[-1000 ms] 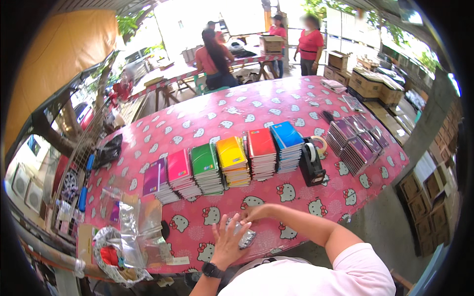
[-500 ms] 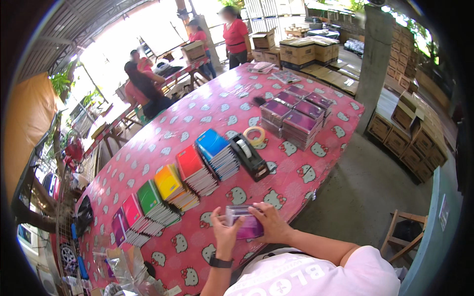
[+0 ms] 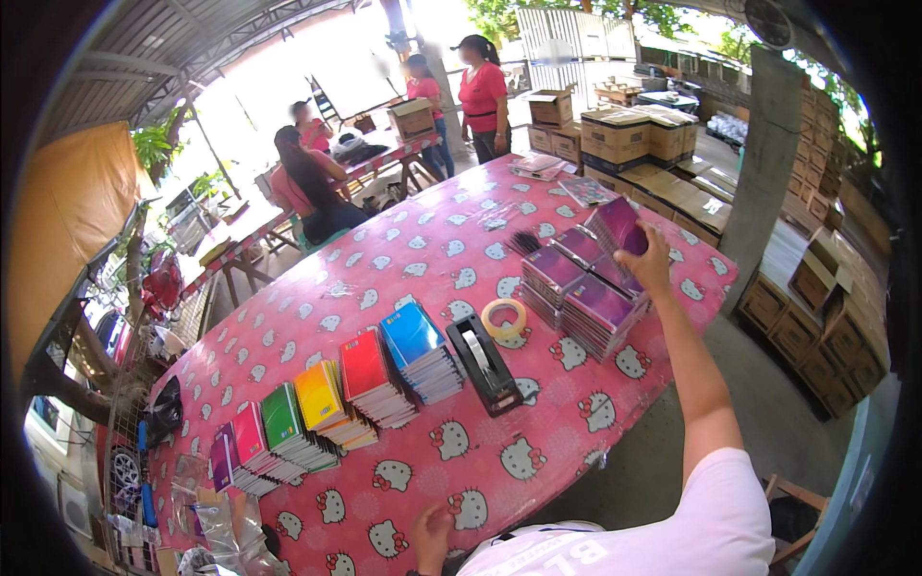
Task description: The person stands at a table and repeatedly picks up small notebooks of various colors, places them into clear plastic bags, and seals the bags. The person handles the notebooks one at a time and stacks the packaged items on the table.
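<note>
At the far right of the table, my right hand (image 3: 645,259) grips a purple notebook bundle (image 3: 612,227), tilted over the back of the purple notebook stacks (image 3: 594,309). Whether its lower edge touches the stacks I cannot tell. My left hand (image 3: 432,534) is low at the near table edge, holding nothing, its fingers loosely apart. A row of notebook piles runs along the left: blue (image 3: 415,336), red (image 3: 369,365), yellow (image 3: 321,396), green (image 3: 285,415), pink (image 3: 250,428) and purple (image 3: 224,455). Between the rows are a black tape dispenser (image 3: 488,370) and a tape roll (image 3: 504,318).
A pink patterned cloth covers the table (image 3: 384,278). Clear plastic wrappers (image 3: 226,533) lie at its near left corner. Cardboard boxes (image 3: 816,307) stand to the right, by a concrete post (image 3: 768,144). Several people in pink shirts (image 3: 482,91) are beyond the table.
My right hand has moved from the near edge to the purple stacks with a purple bundle. My left hand has let go and dropped lower. The view has shifted.
</note>
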Tool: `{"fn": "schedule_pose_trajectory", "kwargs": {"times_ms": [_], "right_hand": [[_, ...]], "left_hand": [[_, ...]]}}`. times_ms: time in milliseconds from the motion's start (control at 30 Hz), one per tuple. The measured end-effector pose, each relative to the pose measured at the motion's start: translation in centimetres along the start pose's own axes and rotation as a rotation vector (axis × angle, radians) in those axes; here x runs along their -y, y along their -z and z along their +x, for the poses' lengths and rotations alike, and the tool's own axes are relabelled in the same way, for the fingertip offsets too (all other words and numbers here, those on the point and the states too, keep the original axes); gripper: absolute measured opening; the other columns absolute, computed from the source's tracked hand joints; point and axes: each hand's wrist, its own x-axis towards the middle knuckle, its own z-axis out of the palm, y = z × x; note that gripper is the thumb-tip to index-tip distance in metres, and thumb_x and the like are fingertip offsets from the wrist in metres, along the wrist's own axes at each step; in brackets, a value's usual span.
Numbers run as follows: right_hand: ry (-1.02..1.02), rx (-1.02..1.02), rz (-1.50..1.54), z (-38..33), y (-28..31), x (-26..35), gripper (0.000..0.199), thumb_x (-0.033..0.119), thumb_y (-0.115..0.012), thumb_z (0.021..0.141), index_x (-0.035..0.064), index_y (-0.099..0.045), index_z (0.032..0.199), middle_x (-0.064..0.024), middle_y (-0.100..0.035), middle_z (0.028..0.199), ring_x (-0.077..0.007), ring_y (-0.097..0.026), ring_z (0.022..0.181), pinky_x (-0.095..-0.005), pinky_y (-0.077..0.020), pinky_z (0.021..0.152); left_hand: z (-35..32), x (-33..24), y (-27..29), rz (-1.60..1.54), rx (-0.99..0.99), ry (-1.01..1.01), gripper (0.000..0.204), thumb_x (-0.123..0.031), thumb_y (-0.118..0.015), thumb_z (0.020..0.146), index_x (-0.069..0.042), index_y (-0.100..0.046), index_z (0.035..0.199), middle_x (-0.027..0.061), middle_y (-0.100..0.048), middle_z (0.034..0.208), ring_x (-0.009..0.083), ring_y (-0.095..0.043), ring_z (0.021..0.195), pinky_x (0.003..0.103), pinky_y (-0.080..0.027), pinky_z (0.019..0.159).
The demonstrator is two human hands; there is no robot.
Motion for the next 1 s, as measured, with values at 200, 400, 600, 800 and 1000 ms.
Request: {"fn": "schedule_pose_trajectory", "kwargs": {"times_ms": [200, 400, 600, 800, 1000], "right_hand": [[0.07, -0.04, -0.319, 9.8, -9.0, -5.1, 0.073, 0.039, -0.071, 0.064, 0.019, -0.049, 0.13, -0.0207, -0.045, 0.129, -0.0368, -0.043, 0.117, -0.0465, -0.0342, 0.099], [-0.195, 0.419, -0.434, 9.0, -13.4, -13.2, 0.08, 0.037, -0.068, 0.064, 0.0256, -0.04, 0.138, -0.0158, -0.03, 0.145, -0.0382, -0.025, 0.134, -0.0495, -0.0224, 0.109], [0.004, 0.146, -0.406, 5.3, -9.7, -4.2, 0.059, 0.026, -0.066, 0.076, 0.016, -0.048, 0.131, -0.0173, -0.038, 0.14, -0.0339, -0.032, 0.131, -0.0403, -0.0281, 0.106], [-0.255, 0.363, 0.749, -9.4, -8.9, 8.0, 0.016, 0.006, -0.058, 0.084, 0.001, -0.062, 0.098, -0.0032, -0.062, 0.094, -0.0111, -0.056, 0.085, -0.0248, -0.0442, 0.075], [0.093, 1.025, 0.782, -22.8, -6.5, 21.4, 0.011, 0.002, -0.06, 0.081, -0.0003, -0.064, 0.091, -0.0068, -0.063, 0.081, -0.0115, -0.059, 0.075, -0.0245, -0.046, 0.066]], "left_hand": [[1.2, 2.1, 0.7, 0.389, -0.408, -0.11, 0.022, -0.006, -0.063, 0.079, 0.001, -0.06, 0.099, 0.0081, -0.061, 0.093, 0.0162, -0.057, 0.082, 0.027, -0.047, 0.075], [1.2, 6.1, 0.6, 0.318, -0.498, 0.112, 0.019, -0.005, -0.062, 0.078, 0.001, -0.061, 0.096, 0.0074, -0.06, 0.089, 0.016, -0.057, 0.081, 0.027, -0.047, 0.073], [4.4, -2.7, 0.8, 0.023, -0.423, -0.097, 0.013, -0.004, -0.061, 0.076, -0.001, -0.06, 0.089, 0.0061, -0.058, 0.082, 0.015, -0.055, 0.076, 0.026, -0.045, 0.067], [3.5, -28.1, 5.1, -0.956, 0.485, -0.982, 0.012, -0.01, -0.056, 0.08, -0.015, -0.05, 0.07, -0.0021, -0.051, 0.069, 0.0106, -0.046, 0.054, 0.025, -0.035, 0.043], [-2.4, -33.5, 8.2, -0.668, 0.231, -1.768, 0.019, 0.008, -0.058, 0.077, -0.006, -0.055, 0.09, 0.0039, -0.057, 0.091, 0.0141, -0.059, 0.083, 0.03, -0.055, 0.068]]}}
